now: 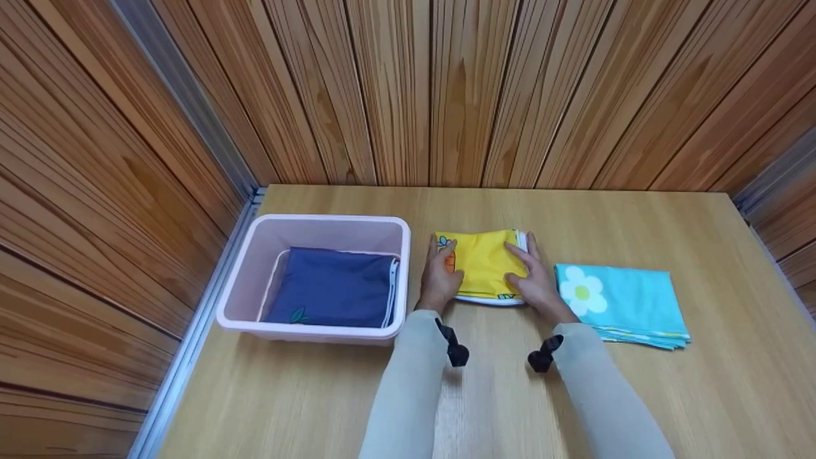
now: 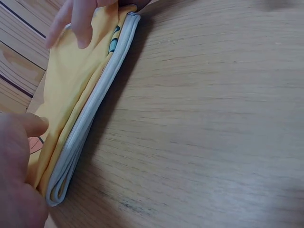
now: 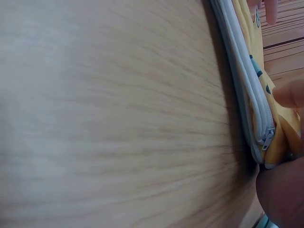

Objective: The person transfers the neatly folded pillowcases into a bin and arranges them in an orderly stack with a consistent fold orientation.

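- Head view: the left hand (image 1: 438,277) grips the near-left side of the yellow folded cloth (image 1: 488,261), thumb on top.
- The right hand (image 1: 537,280) grasps the opposite side, thumb and a finger also over the top.
- The cloth lies between the pink tub (image 1: 331,218) and the turquoise cloth (image 1: 637,303), over the table (image 1: 488,401); whether any part is raised, I cannot tell.
- Its layers look loose along the white edge, so pinching only the upper ones could let the lower folds drop open.
- Squeezing inward might buckle the middle.
- The zip pull (image 3: 268,138) could snag a finger.
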Available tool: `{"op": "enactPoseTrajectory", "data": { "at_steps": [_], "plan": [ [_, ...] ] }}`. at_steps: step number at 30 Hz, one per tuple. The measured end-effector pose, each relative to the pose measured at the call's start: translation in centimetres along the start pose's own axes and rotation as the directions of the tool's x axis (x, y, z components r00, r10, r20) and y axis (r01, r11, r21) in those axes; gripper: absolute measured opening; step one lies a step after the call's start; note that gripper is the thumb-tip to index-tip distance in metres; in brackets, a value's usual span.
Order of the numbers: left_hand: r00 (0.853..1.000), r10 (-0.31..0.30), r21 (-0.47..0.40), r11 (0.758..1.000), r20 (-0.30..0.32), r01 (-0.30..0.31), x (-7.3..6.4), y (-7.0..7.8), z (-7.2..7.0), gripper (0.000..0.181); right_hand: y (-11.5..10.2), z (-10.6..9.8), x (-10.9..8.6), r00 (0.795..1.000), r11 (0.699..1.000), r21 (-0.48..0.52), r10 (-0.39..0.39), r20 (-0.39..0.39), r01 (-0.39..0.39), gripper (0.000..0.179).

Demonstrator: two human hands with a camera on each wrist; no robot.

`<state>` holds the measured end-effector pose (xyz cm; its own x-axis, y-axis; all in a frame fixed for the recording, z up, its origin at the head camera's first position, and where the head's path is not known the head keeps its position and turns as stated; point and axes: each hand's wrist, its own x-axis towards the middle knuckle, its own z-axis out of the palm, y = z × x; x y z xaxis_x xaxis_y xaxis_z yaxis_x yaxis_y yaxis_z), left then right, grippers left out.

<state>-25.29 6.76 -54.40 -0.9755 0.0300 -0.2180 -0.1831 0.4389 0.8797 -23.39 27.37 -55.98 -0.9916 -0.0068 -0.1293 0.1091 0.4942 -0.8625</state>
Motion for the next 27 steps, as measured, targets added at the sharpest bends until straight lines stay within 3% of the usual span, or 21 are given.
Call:
{"op": "enactPoseTrajectory", "data": {
  "at_steps": [9, 17, 24, 27],
  "plan": [
    [0.999, -0.029, 0.026, 0.999, 0.032, 0.028, 0.1, -0.1, 0.2, 0.065, 0.1, -0.3, 0.0, 0.996, 0.994, 0.071, 0.087, 0.038, -0.089, 0.058],
    [0.999, 0.031, 0.018, 0.999, 0.01, -0.031, -0.2, -0.2, 0.3, 0.066, 0.0, -0.6, 0.0, 0.995, 0.981, 0.163, 0.096, 0.034, -0.1, 0.057],
    [0.999, -0.008, 0.068, 0.998, 0.032, 0.006, -0.3, 0.1, 0.3, 0.065, -0.3, -0.9, -0.1, 0.987, 0.971, 0.177, 0.149, 0.067, -0.159, 0.057],
    [0.999, -0.024, 0.051, 0.998, 0.031, 0.023, -0.4, 0.5, 0.2, 0.067, -0.6, -1.1, -0.1, 0.985, 0.97, 0.18, 0.151, 0.078, -0.163, 0.057]
  ]
}}
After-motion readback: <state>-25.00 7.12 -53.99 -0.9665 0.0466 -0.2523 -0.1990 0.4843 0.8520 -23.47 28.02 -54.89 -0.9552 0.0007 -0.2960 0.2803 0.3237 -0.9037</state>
